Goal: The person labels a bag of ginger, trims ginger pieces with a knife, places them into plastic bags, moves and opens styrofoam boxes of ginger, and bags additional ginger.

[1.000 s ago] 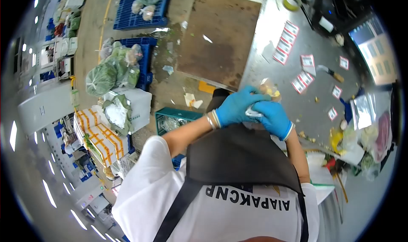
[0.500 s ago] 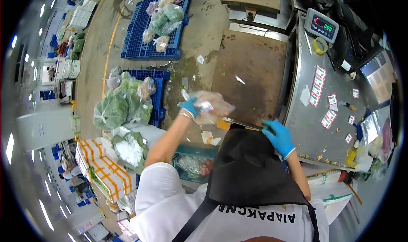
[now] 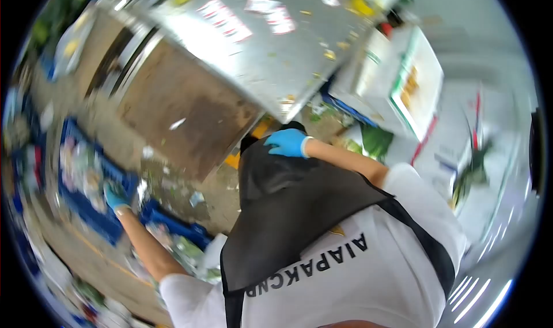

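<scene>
My left hand point(image 3: 117, 195), in a blue glove, reaches far out to the left over a blue pallet point(image 3: 98, 221). Beside its fingers lie clear plastic bags of produce point(image 3: 86, 172) on that pallet. Motion blur smears the fingers, so whether they still grip a bag cannot be made out. In front of the black apron point(image 3: 288, 195) is my right hand point(image 3: 288, 143), also blue-gloved, its fingers loosely stretched and nothing in them.
A rusty brown platform point(image 3: 184, 109) stands beside a metal table point(image 3: 259, 57) bearing printed label sheets point(image 3: 224, 19). White foam boxes point(image 3: 417, 86) sit at the right. A second blue pallet point(image 3: 175, 224) with bagged greens point(image 3: 187, 250) lies nearer me.
The view has swung round to the right. My left hand has carried the labelled clear bag away from beside the platform to the farther pallet. My right hand has come in before the apron.
</scene>
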The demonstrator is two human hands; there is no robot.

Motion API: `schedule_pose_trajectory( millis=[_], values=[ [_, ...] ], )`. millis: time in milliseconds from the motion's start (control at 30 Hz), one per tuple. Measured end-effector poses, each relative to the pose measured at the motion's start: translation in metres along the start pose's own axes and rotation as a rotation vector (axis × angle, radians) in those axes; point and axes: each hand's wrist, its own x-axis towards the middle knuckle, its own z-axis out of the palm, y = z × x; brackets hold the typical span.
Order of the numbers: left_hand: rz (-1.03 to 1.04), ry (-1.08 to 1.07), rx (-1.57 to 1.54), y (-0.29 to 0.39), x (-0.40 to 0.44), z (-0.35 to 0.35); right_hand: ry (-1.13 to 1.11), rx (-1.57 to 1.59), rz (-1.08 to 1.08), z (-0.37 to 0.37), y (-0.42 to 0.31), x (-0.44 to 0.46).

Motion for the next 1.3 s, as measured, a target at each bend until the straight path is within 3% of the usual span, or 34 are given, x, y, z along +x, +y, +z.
schedule_pose_trajectory(
  millis=[33,67,100,133,200,267,367,433,467,500,567,633,700,767,867,967,1000,1033,1100,1167,1200,1267,1300],
  values=[
    [0.181,0.325,0.135,-0.038,0.037,0.012,-0.003,0.042,0.03,0.012,0.017,-0.007],
    [0.271,0.817,0.531,-0.087,0.082,0.036,0.039,0.073,0.064,0.018,0.032,-0.018],
    [0.162,1.129,0.821,-0.133,0.136,0.071,0.073,0.103,0.084,0.025,0.047,-0.026],
    [0.052,1.158,0.921,-0.175,0.189,0.113,0.102,0.133,0.091,0.028,0.065,-0.035],
    [-0.131,0.922,1.095,-0.257,0.282,0.211,0.199,0.341,0.161,0.037,0.105,-0.048],
    [-0.155,0.638,1.133,-0.334,0.355,0.277,0.325,0.554,0.27,0.032,0.145,-0.062],
    [-0.238,0.199,1.258,-0.434,0.433,0.308,0.546,0.98,0.415,0.018,0.224,-0.075],
    [-0.319,0.138,1.443,-0.488,0.486,0.341,0.718,1.295,0.455,-0.016,0.273,-0.08],
    [-0.142,-0.014,1.703,-0.521,0.508,0.327,0.804,1.327,0.546,-0.039,0.294,-0.082],
    [-0.085,-0.066,1.733,-0.544,0.531,0.336,0.886,1.355,0.637,-0.068,0.313,-0.082],
    [-0.013,-0.149,1.904,-0.576,0.562,0.346,1.07,1.089,0.662,-0.088,0.396,-0.044],
    [-0.096,-0.099,2.036,-0.594,0.575,0.344,1.379,0.966,0.809,-0.15,0.418,-0.039],
    [-0.131,-0.064,2.137,-0.601,0.577,0.338,1.332,1.057,0.891,-0.209,0.444,-0.041],
    [-0.113,-0.06,2.206,-0.603,0.576,0.334,1.459,0.794,0.999,-0.237,0.488,-0.014],
    [-0.078,-0.046,2.216,-0.605,0.577,0.33,1.433,0.649,1.022,-0.279,0.512,-0.022],
    [-0.021,-0.052,2.229,-0.609,0.581,0.331,1.402,0.297,0.83,-0.279,0.543,-0.006],
    [-0.028,-0.048,2.23,-0.61,0.581,0.33,1.353,0.838,0.629,-0.278,0.543,-0.004],
    [-0.037,-0.045,2.231,-0.611,0.58,0.33,1.199,0.933,0.704,-0.281,0.534,-0.01],
    [0.007,-0.066,2.258,-0.612,0.58,0.332,1.043,0.94,0.625,-0.274,0.527,-0.004],
    [0.007,-0.084,2.261,-0.612,0.582,0.333,1.219,1.213,0.382,-0.261,0.52,0.0],
    [-0.003,-0.078,2.267,-0.611,0.582,0.333,1.287,1.647,0.278,-0.259,0.521,-0.005],
    [-0.029,-0.054,2.28,-0.612,0.58,0.329,1.803,1.134,0.893,-0.259,0.536,-0.014],
    [-0.024,-0.061,2.286,-0.613,0.58,0.328,1.988,1.098,1.082,-0.274,0.547,-0.022]
  ],
)
